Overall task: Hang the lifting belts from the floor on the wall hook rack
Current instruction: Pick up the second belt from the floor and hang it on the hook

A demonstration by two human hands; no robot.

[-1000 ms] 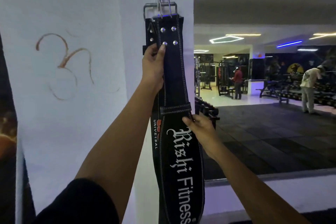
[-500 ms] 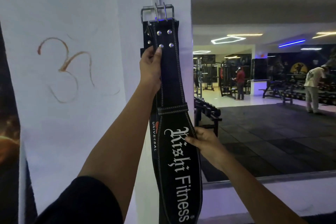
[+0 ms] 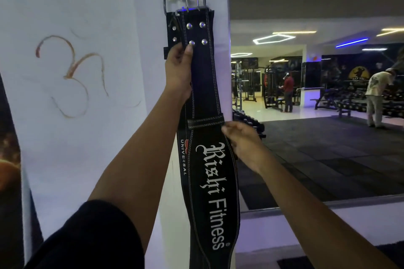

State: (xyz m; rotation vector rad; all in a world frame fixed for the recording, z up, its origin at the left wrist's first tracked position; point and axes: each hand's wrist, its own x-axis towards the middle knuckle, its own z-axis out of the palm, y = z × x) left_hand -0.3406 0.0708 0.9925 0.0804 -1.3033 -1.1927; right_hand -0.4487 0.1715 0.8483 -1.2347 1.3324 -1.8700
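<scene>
A black lifting belt (image 3: pixel 211 181) with white lettering hangs straight down the corner of a white wall. Its steel buckle (image 3: pixel 184 0) sits at the top, against the wall under a thin vertical fitting; the hook itself is hidden. A second black belt (image 3: pixel 171 33) shows partly behind it, on the left. My left hand (image 3: pixel 178 72) grips the front belt's left edge just below the rivets. My right hand (image 3: pixel 242 144) holds the belt's right edge beside the stitched loop, fingers curled round it.
The white wall (image 3: pixel 76 137) on the left bears an orange scrawl. A large mirror (image 3: pixel 317 116) on the right shows gym machines, a dumbbell rack and two people at a distance. A white ledge runs under the mirror.
The belt and its buckle have been lifted a little higher up the wall. My right hand has slid up the right edge to the stitched loop. My left hand keeps its grip.
</scene>
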